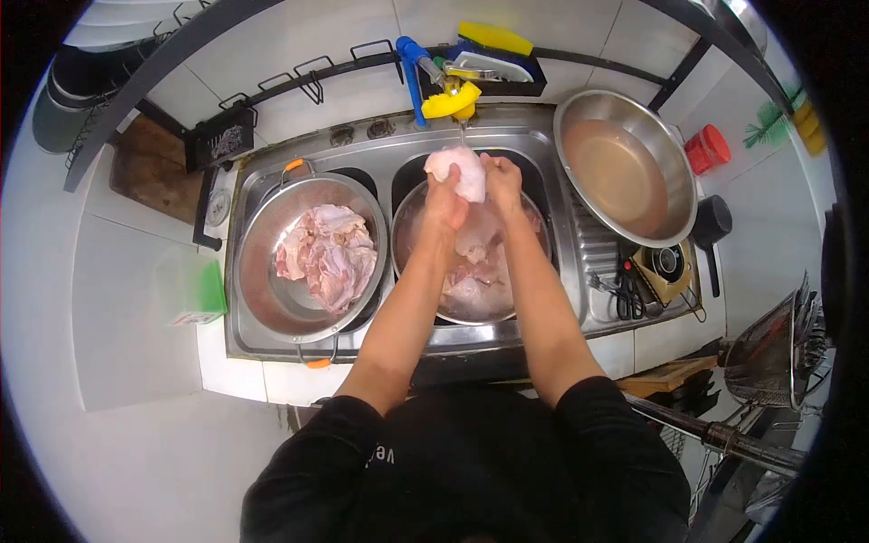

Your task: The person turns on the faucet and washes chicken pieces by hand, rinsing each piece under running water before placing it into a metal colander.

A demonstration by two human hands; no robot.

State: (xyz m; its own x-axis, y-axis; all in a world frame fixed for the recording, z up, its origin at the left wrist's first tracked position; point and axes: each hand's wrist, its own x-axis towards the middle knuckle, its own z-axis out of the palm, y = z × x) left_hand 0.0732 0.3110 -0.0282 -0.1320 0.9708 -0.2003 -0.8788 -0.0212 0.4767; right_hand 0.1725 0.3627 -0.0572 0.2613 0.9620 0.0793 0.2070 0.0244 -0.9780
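Observation:
Under the yellow-tipped tap, a pale raw chicken piece is held up in a thin stream of water. My left hand grips it from the left, thumb across its front. My right hand has its curled fingers on the piece's right edge. Below them, a metal basin in the right sink bowl holds cloudy water and more raw chicken, partly hidden by my forearms. To the left, a pot with orange handles contains several chicken pieces.
A large steel bowl of murky water rests on the drainboard at right, with black-handled scissors and a small boxed item in front. A red cup stands beyond. Behind the sink runs a black rack with sponges.

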